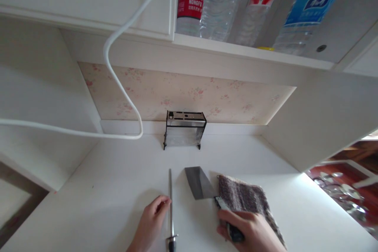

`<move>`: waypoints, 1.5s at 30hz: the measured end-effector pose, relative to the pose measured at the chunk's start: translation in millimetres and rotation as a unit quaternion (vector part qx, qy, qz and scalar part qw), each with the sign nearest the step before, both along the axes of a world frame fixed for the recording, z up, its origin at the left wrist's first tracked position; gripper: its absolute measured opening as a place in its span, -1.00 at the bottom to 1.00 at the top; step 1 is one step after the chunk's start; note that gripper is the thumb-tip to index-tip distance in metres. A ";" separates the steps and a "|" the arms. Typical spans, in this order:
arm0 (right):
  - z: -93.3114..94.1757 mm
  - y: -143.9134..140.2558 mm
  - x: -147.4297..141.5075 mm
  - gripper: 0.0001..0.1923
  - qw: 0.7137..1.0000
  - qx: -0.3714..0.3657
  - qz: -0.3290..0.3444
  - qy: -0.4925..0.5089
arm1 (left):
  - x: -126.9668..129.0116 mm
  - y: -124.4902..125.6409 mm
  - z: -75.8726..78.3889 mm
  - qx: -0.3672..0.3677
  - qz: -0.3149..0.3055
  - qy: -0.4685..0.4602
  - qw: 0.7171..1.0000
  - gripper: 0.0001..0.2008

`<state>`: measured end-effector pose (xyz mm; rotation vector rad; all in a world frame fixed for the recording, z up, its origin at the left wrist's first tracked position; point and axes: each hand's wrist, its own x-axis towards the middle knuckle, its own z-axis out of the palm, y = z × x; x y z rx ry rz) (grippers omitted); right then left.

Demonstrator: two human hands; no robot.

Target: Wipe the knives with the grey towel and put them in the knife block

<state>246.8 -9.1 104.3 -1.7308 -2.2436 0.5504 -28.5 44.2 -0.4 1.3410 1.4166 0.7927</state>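
My right hand (pixel 243 226) is wrapped around the dark handle of a cleaver (pixel 197 183). The broad grey blade points away and to the left, over the white counter. Just under and beside that hand lies a brown and white striped cloth (pixel 245 195). A sharpening steel (pixel 171 208) lies lengthwise on the counter left of the cleaver, its dark handle and small guard toward me. My left hand (pixel 153 216) is at the left side of the rod, fingers curled against the thumb. Its fingertips meet the rod's edge in view; whether they press on it I cannot tell.
A black and silver rack-like frame (pixel 185 117) stands against the back wall. Water bottles (pixel 191 4) fill the open shelf (pixel 251 53) overhead. A white cable (pixel 113 73) hangs at the left. White side panels (pixel 319 118) bound the counter (pixel 118 177).
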 end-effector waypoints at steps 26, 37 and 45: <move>190.4 138.9 23.6 -0.65 0.900 0.194 -0.233 0.313 | -10.3 -3.7 5.6 0.023 -0.028 -0.029 0.999 -0.58; 202.5 182.5 17.5 -0.71 0.887 0.144 -0.192 0.395 | -12.0 -5.1 4.0 0.025 -0.004 -0.026 0.999 -0.55; 205.0 190.1 13.6 -0.67 0.893 0.133 -0.187 0.386 | -12.5 -6.0 -3.2 0.028 0.027 -0.023 0.999 -0.57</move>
